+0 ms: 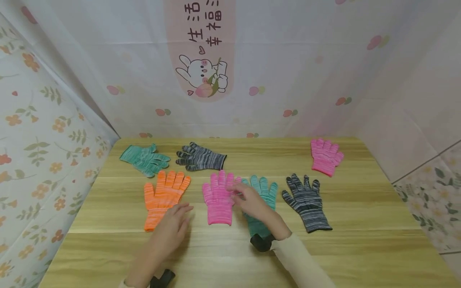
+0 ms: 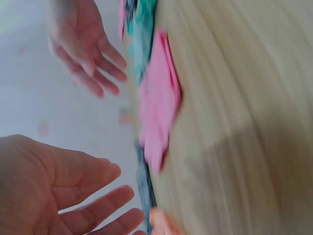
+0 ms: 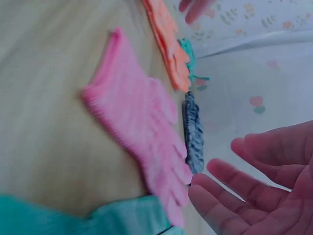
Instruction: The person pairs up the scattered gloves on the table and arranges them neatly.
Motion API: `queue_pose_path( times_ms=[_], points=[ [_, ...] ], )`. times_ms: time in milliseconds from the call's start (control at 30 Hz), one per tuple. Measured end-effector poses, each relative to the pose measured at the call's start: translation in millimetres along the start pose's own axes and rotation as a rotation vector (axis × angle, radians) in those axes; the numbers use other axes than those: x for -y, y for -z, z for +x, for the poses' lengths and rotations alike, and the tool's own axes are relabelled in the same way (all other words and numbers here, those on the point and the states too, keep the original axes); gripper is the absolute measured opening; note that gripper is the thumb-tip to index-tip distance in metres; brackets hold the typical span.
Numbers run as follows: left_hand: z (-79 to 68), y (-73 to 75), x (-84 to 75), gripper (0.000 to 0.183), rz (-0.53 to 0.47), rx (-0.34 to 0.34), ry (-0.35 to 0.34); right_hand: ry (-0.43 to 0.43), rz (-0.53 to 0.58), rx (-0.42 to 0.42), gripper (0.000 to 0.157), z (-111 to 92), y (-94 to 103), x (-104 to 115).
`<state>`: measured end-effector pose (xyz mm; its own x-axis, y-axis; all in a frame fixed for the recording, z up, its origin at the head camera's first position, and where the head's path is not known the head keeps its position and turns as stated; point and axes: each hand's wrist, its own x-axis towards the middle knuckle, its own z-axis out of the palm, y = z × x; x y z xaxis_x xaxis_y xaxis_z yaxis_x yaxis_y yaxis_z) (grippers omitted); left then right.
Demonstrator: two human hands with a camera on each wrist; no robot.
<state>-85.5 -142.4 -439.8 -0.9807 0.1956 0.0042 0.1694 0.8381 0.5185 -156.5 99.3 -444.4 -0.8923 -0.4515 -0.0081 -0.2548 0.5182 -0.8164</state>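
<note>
A pink knit glove (image 1: 219, 200) lies flat in the middle of the table, its fingers pointing away from me. My right hand (image 1: 250, 202) hovers above its right edge, fingers loosely bent and holding nothing. Under that forearm is a green glove (image 1: 266, 196), partly hidden. My left hand (image 1: 173, 226) is over the lower right of an orange glove (image 1: 163, 196), fingers extended with nothing in them. Both wrist views show the hands raised off the table: the left hand (image 2: 73, 191) and the right hand (image 3: 259, 191) have relaxed, spread fingers, apart from the pink glove (image 3: 137, 112).
A grey-black glove (image 1: 307, 204) lies on the right, with a second pink glove (image 1: 325, 157) behind it. Toward the back left are another green glove (image 1: 145, 159) and another grey-black glove (image 1: 203, 157). Printed curtains (image 1: 288, 60) hang behind the wooden table (image 1: 378, 240).
</note>
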Motion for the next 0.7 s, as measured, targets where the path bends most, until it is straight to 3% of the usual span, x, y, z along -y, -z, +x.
queue_pose_path(
  times_ms=[167, 333, 567, 700],
  points=[
    [7.5, -25.4, -22.5, 0.03, 0.013, 0.063, -0.092, 0.041, -0.118, -0.001, 0.021, -17.3, -8.5, -3.4],
    [11.2, -46.4, -36.2, 0.03, 0.08, 0.056, -0.18, 0.046, -0.218, 0.027, 0.021, -24.7, -20.1, -4.3],
    [10.5, -58.4, -42.2, 0.03, 0.148, 0.024, -0.172, 0.03, -0.349, 0.079, 0.023, -28.1, -27.3, -0.4],
    [9.4, -59.5, -39.8, 0.028, 0.127, 0.006, -0.148, 0.036, -0.422, 0.068, 0.024, -26.9, -31.6, 2.7]
  ],
)
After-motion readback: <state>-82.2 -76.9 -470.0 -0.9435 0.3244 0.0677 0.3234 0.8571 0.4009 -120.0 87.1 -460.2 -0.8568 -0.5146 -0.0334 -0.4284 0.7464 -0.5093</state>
